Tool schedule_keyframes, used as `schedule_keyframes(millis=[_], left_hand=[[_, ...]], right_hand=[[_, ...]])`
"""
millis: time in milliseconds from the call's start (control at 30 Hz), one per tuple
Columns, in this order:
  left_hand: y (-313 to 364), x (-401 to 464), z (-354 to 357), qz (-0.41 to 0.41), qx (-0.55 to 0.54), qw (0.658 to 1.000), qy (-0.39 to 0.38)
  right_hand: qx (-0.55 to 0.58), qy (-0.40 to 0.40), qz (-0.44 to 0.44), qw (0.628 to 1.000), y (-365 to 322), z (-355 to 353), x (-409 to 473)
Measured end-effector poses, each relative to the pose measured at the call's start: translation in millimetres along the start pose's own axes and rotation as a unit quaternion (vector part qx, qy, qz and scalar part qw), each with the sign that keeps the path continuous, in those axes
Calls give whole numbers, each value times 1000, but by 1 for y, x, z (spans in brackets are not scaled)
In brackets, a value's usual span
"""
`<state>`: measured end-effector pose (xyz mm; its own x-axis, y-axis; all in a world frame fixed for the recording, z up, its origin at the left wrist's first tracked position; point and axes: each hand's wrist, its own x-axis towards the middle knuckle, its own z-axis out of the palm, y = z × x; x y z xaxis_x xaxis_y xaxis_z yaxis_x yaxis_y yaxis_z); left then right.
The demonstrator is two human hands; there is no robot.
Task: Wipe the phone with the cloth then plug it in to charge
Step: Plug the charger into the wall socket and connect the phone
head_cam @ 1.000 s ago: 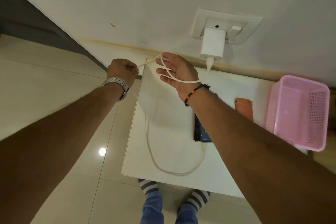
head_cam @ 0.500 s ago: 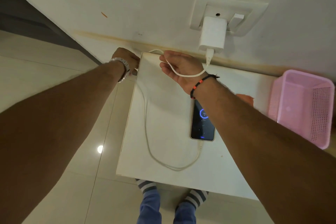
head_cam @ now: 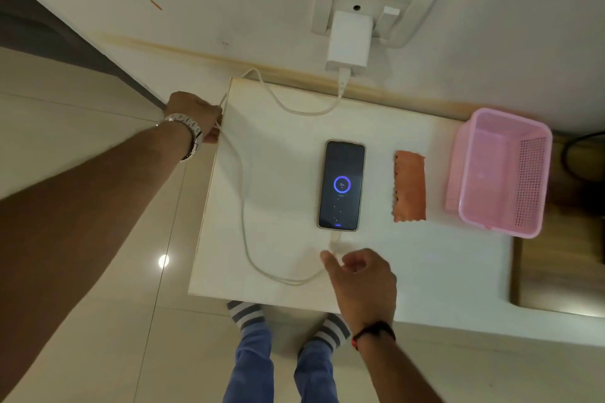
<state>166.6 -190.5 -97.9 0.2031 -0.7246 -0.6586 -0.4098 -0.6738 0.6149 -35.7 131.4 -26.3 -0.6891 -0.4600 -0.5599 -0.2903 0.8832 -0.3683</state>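
The phone (head_cam: pixel 341 185) lay flat in the middle of the frame, on the white table (head_cam: pixel 425 271), with its screen up and a blue charging ring lit on it. A white cable (head_cam: pixel 244 206) was plugged into its lower end. From there the cable ran down, curved to the left in a wide loop, went up along the left edge of the table, and then crossed to the white charger (head_cam: pixel 348 39) in the wall socket (head_cam: pixel 415 10) at the top of the frame.

The right hand (head_cam: pixel 363 281) was just below the phone, not touching it. Its fingers were curled, and the thumb and forefinger seemed to pinch the cable near the plug. The left hand (head_cam: pixel 194 114) was at the left edge of the table, well apart from the phone, closed around the cable there.

The orange cloth (head_cam: pixel 409 186) lay flat just to the right of the phone, apart from it. Further right stood a pink basket (head_cam: pixel 471 213), near the cloth.

At the bottom of the frame two striped socks (head_cam: pixel 245 314) and blue trousers (head_cam: pixel 252 366) were seen on the pale floor (head_cam: pixel 98 337).
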Motion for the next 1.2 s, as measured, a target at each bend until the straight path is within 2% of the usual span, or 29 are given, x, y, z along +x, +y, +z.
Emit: schedule_keyframes(millis=[100, 367, 533, 733, 900, 1033, 1200], left_hand=[[-4, -7, 1, -11, 15, 1000, 3], [-12, -4, -7, 0, 57, 998, 35], [-11, -12, -5, -15, 31, 999, -19], [-14, -31, -6, -10, -12, 999, -35], [-21, -35, -7, 3, 22, 998, -54], [-26, -37, -6, 17, 21, 999, -26], [-35, -27, -10, 53, 76, 995, 38]], right_hand=[[-25, -43, 21, 999, 19, 16, -4], [-65, -23, -45, 997, 6, 29, -1], [-50, -16, -35, 998, 6, 26, 4], [-23, -26, -29, 999, 12, 19, 8], [6, -34, -32, 999, 13, 18, 12], [13, -37, -38, 998, 15, 20, 13], [12, -31, -42, 999, 17, 23, 14]])
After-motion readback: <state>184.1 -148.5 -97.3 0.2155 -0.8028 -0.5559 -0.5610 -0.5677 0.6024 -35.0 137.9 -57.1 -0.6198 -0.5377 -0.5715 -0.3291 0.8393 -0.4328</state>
